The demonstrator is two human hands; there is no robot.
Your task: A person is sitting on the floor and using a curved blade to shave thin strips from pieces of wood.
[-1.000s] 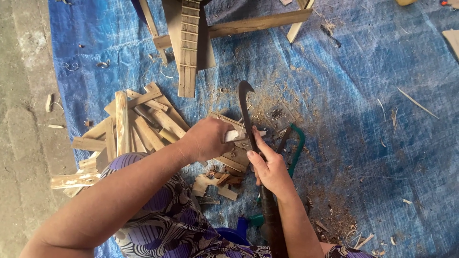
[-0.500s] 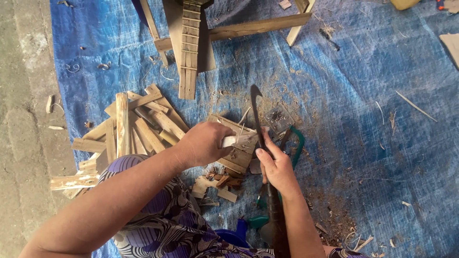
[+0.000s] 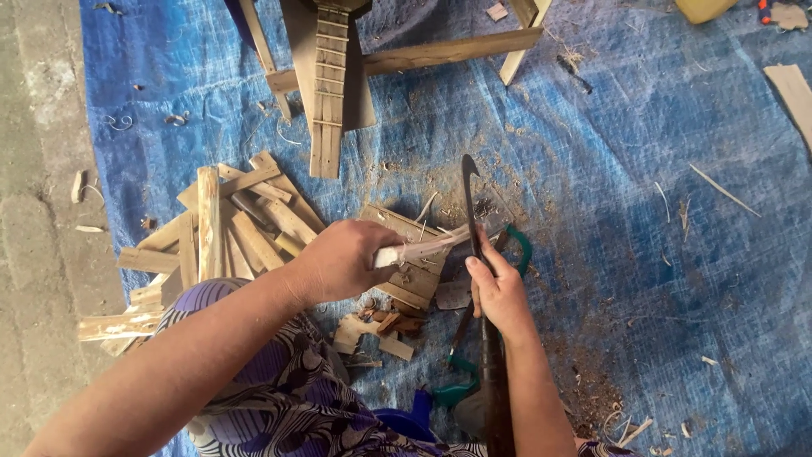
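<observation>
My left hand (image 3: pixel 338 259) grips one end of a thin pale wooden stick (image 3: pixel 427 246), holding it level over a flat wooden block (image 3: pixel 406 279). A long dark blade with a hooked tip (image 3: pixel 470 199) is in my right hand (image 3: pixel 499 292), its edge resting against the far end of the stick. The blade's dark handle runs down along my right forearm. Small wood chips (image 3: pixel 381 330) lie beneath my hands on the blue tarp (image 3: pixel 660 220).
A heap of split wooden pieces (image 3: pixel 224 228) lies left of my hands. A slatted wooden frame (image 3: pixel 330 85) and a plank (image 3: pixel 440 52) lie at the top. Green clamps (image 3: pixel 457 389) sit near my knee. Concrete floor (image 3: pixel 38 211) borders the tarp at left.
The blade has moved along the stick, away from my body, while my left hand kept its grip. The view has shifted slightly.
</observation>
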